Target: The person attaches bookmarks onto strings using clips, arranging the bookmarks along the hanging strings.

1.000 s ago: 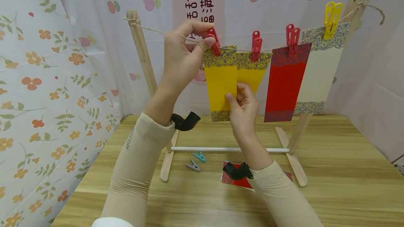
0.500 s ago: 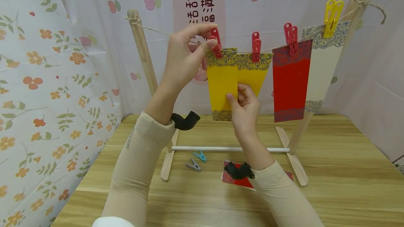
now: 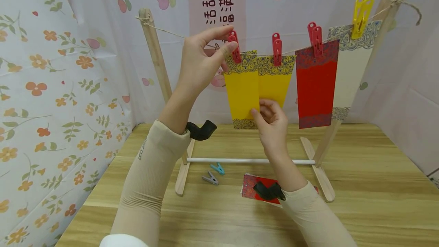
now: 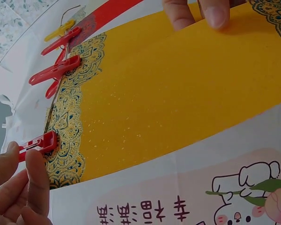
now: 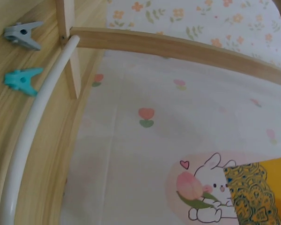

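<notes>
1. My L hand (image 3: 201, 61) pinches red plastic clothespin (image 3: 236, 54) on top edge of yellow rectangular paper card (image 3: 241, 92) w/ patterned ends.
2. R hand (image 3: 274, 127) pinches its lower R edge.
3. Card's at thin brown twine (image 3: 168, 32).

Front yellow blue-patterned paper card (image 4: 168, 98): cut off, left-wrist view | lying red patterned paper card (image 3: 249, 186): partly behind beige sleeve (image 3: 315, 216)

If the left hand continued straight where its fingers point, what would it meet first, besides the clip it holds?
Probably the next red clip, on the partly covered yellow card: in the head view it lies ahead of the left hand, roughly level, though depth is unclear.
</notes>
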Tool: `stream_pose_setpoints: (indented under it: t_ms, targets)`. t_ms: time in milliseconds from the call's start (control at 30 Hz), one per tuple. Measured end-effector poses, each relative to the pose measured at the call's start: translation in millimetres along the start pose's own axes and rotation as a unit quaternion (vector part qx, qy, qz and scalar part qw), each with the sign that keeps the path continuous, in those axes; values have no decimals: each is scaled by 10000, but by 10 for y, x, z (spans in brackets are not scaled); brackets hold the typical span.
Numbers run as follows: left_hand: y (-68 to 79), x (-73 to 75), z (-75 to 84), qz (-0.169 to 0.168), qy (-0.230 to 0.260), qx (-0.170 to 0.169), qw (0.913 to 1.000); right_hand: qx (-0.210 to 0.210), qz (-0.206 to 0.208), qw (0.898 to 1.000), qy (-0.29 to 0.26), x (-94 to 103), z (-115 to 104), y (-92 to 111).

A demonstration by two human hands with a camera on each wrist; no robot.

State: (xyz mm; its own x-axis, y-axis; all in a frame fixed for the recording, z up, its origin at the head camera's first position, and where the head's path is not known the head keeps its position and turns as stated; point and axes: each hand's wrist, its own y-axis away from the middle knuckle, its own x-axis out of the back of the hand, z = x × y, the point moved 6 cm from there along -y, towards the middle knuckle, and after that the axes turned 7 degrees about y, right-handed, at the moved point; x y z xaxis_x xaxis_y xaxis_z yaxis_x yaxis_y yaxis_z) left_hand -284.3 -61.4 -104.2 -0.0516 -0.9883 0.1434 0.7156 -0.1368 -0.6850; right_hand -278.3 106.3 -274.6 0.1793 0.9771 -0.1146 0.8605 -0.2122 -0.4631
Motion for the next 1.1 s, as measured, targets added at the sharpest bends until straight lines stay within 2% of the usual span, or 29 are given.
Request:
stream_pose_setpoints:
  t_ms: [167,367,567,633,767,967,1100]
  targets:
    - [9,5,5,35,21,-25,10000,74,-79,9999,99,109,35,43]
    - [26,28,22,238,154,4,9996,134,-88,9996,223,262,85,89]
    - [81,78,59,394,147,-218,9989,50,-193,9991,386,378,136,119]
    - [125,109,68,426,89,-356,9984,8,-238,9988,438,421,148,129]
    - [257,189,57,546,51,-421,9976,-108,-347,9975,606,515,176,162]
    - [499,285,-47,569,218,-573,9965,-51,-557,9920,1135,650,225,219]
    - [648,339,-198,492,43,-365,9981,-97,-786,9829,1663,728,272,263]
